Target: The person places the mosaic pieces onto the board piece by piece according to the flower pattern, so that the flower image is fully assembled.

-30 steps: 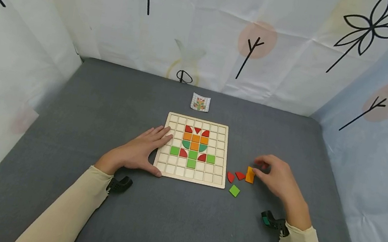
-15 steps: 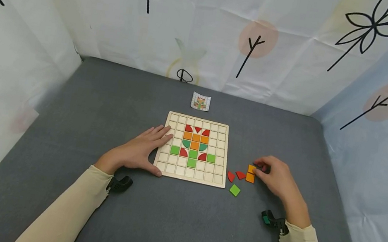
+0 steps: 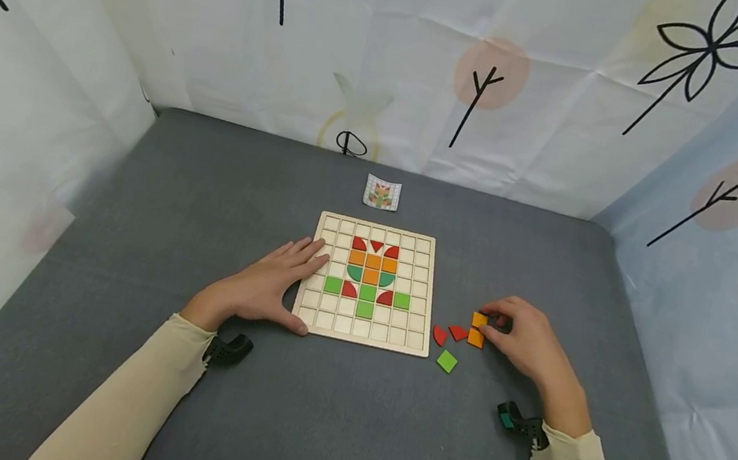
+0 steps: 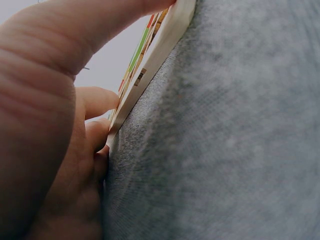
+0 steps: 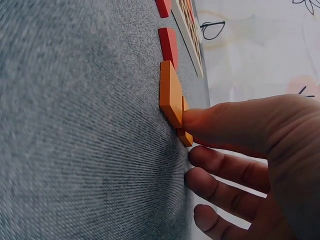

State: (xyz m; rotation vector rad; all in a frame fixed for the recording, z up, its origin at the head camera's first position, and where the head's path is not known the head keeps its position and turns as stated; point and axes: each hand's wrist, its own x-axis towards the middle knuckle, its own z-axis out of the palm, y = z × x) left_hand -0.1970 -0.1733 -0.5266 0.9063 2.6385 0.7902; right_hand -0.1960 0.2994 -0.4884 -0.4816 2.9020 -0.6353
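Observation:
In the head view my left hand [image 3: 268, 282] lies with fingers spread along the left side of a wooden grid board [image 3: 319, 323]. Its thumb rests at the near left corner. Red, orange and green tiles form a figure in the grid. To the board's right, my right hand [image 3: 525, 333] pinches the farther of two square orange tiles [image 3: 479, 320] between thumb and index finger. The right wrist view shows the thumb [image 5: 200, 122] against that tile; the index finger is hidden behind it. The nearer orange tile [image 5: 170, 95] lies flat on the cloth, overlapping the held one in this view.
Two red tiles [image 3: 457, 333] and a green square tile [image 3: 446, 362] lie between the board and my right hand. A small printed pattern card [image 3: 381, 194] stands behind the board. Patterned white curtains [image 3: 396, 51] border the grey table [image 3: 312, 420].
The two orange tiles looked like one block at first; now a seam shows between them. My right thumb and fingers have shifted slightly on the farther tile. The left hand stays put.

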